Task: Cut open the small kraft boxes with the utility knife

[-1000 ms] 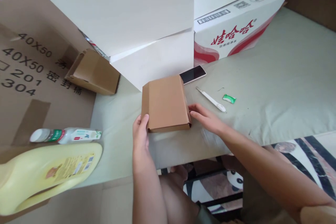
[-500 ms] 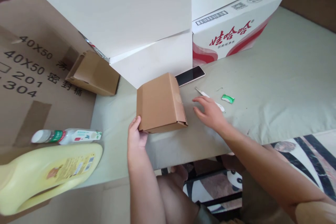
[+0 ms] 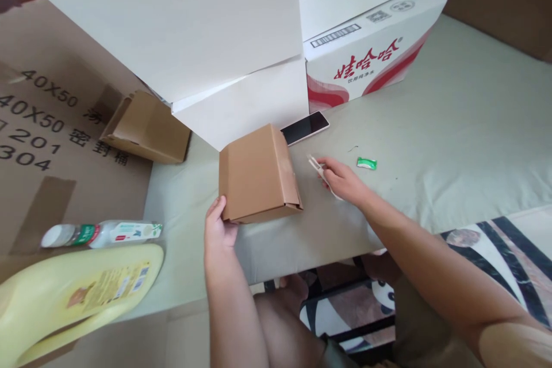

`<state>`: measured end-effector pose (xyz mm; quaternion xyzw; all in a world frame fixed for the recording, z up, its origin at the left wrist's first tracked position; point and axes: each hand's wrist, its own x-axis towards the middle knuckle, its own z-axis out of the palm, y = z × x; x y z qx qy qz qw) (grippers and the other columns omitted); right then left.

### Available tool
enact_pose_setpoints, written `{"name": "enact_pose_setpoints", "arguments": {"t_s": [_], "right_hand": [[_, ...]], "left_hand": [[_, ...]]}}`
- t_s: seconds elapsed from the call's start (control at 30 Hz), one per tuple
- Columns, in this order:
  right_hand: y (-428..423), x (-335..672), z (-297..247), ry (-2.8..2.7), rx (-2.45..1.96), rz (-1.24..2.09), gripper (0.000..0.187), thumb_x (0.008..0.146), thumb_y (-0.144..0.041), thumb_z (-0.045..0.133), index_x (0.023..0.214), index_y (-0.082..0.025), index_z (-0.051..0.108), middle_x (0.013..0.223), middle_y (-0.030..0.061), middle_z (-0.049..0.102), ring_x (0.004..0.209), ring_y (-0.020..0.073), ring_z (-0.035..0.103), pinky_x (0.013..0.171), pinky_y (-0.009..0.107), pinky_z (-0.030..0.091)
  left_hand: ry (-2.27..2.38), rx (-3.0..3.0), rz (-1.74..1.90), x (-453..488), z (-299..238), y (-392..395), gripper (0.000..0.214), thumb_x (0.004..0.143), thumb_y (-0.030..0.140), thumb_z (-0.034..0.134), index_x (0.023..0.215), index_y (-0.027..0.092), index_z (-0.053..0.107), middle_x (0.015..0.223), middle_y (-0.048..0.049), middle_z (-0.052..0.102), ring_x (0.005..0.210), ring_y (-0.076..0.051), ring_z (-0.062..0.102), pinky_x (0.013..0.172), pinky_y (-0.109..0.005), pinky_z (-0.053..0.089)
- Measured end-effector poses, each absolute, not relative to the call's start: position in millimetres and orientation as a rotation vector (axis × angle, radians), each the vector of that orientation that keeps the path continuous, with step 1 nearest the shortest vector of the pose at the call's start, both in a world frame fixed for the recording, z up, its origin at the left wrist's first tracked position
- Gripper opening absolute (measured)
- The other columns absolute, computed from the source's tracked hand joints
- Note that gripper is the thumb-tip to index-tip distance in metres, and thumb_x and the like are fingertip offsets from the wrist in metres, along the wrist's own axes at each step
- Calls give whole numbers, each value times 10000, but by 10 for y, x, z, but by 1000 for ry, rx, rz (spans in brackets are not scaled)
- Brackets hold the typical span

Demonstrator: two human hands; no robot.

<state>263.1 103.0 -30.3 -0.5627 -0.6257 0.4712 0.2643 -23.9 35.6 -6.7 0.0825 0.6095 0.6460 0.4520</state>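
A small brown cardboard box (image 3: 252, 175) rests on the cloth-covered table, with a strip of tape over its right side. My left hand (image 3: 219, 224) grips its near left corner, thumb on top and the other fingers partly hidden beneath. To the right of the box, my right hand (image 3: 342, 178) is closed around a white utility knife (image 3: 318, 167). The knife's tip points up and left, toward the box but apart from it. A small green packet (image 3: 366, 163) lies just beyond my right hand.
Behind the box lies a phone (image 3: 305, 128), in front of white cartons (image 3: 241, 103). A red-and-white carton (image 3: 371, 63) stands back right. On the left are another brown box (image 3: 149, 129), a clear bottle (image 3: 103, 234) and a yellow jug (image 3: 86, 293). The table's near edge borders my legs.
My right hand has closed on the utility knife and picked it up from the table. My left hand keeps its hold on the box. The whole view has shifted slightly.
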Motion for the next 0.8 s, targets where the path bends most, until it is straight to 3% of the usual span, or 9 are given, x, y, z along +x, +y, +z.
{"name": "enact_pose_setpoints", "arguments": {"t_s": [0.17,0.47,0.8], "right_hand": [[969,2549,-283,-1670,-1306,1530,450,918,-317,413,1288,-160,617,769,-2,598,526,100,473,498,222,398],[931,2575,-265,-1743,-1178,1414,507,911,-395,439,1282,-139,672,730,2,595,537,98,414,539,239,364],[964,2567,-391,-1763,-1375,1236,483,898,-349,457,1278,-185,705,802,24,688,595,129,508,610,262,412]], "left_hand": [[1503,227,1598,-218,-63,360,280,517,263,836,729,162,682,671,-11,707,529,-144,631,435,-223,469],[1474,289,1637,-243,-138,354,298,539,307,855,745,177,684,720,-21,720,600,-164,653,514,-254,499],[1453,308,1636,-223,-129,345,409,453,328,907,749,157,683,717,-5,705,599,-136,624,528,-233,467]]}}
